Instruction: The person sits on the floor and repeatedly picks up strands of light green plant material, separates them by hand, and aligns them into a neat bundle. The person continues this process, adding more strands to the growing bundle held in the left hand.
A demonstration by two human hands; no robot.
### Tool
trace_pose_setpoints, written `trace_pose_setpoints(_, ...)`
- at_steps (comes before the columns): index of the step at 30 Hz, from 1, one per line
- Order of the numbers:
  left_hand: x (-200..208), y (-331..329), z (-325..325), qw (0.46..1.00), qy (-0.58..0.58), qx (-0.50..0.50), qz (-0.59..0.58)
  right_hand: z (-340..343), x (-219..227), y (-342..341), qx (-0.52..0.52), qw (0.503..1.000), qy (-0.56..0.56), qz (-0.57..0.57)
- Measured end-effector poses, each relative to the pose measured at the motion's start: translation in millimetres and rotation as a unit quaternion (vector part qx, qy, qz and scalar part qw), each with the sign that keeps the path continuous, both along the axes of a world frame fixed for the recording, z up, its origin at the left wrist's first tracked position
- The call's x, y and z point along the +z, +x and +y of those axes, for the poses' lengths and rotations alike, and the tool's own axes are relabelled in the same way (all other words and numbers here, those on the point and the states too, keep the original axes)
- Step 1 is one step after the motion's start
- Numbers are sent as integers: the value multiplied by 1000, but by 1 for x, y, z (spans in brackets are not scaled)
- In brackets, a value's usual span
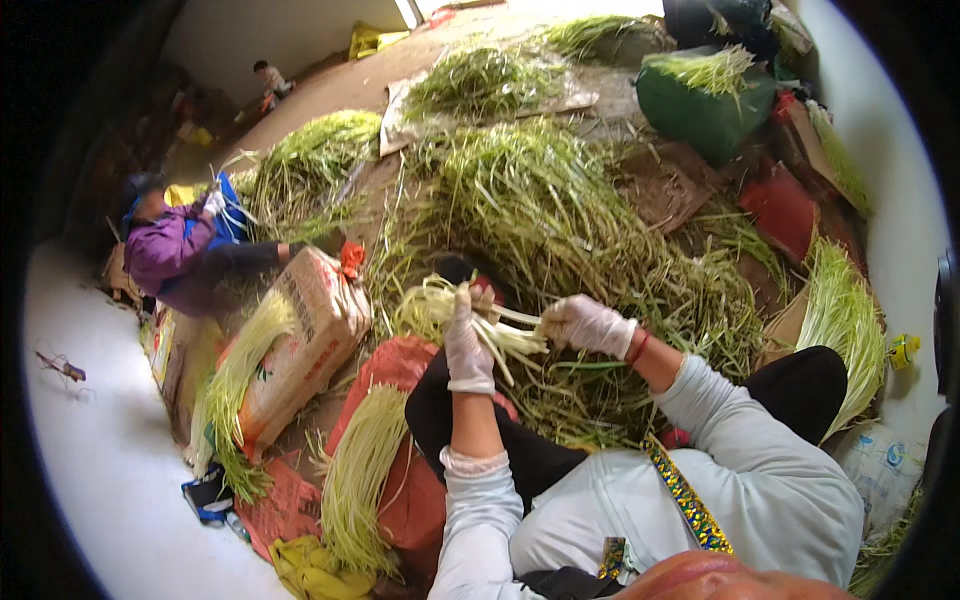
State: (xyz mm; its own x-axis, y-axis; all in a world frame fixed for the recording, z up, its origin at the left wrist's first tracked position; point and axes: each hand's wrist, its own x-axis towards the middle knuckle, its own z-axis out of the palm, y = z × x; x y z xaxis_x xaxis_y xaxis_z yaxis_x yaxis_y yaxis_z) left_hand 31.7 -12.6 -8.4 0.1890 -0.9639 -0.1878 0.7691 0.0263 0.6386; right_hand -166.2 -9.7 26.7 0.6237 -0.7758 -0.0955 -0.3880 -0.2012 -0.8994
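Observation:
My left hand [468, 348], in a thin whitish glove, is closed round a small bunch of pale green vegetable stalks [512, 340]. The leafy ends of the bunch curl out to the left of the fist. To the right of it, my right hand [592, 325], gloved too, has its fingers pinched together at the tip of one white stalk [518, 315] that reaches over from the bunch. Below and beyond both hands lies a big loose heap of green stalks and leaves [560, 205]. A sheaf of paler stalks [362, 470] rests on a red sack [405, 375] by my left forearm.
A stuffed woven sack [318, 320] with stalks draped over it stands at left. Past it sits a person in purple [170, 245], gloved hands raised. More stalks [838, 325] lean along the right wall, near a green sack [705, 115]. A small figure [270, 82] is far back.

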Motion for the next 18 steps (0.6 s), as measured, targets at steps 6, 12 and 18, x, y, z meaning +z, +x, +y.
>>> trace_pose_setpoints(6,5,-11,0,999,-24,-37,-2,-15,-36,-3,36,996,71,-31)
trace_pose_setpoints(12,10,21,-5,997,-8,4,80,0,-126,-120,178,810,-68,555)
trace_pose_setpoints(18,-5,-4,-4,993,79,1,86,-47,-140,-260,234,631,95,734)
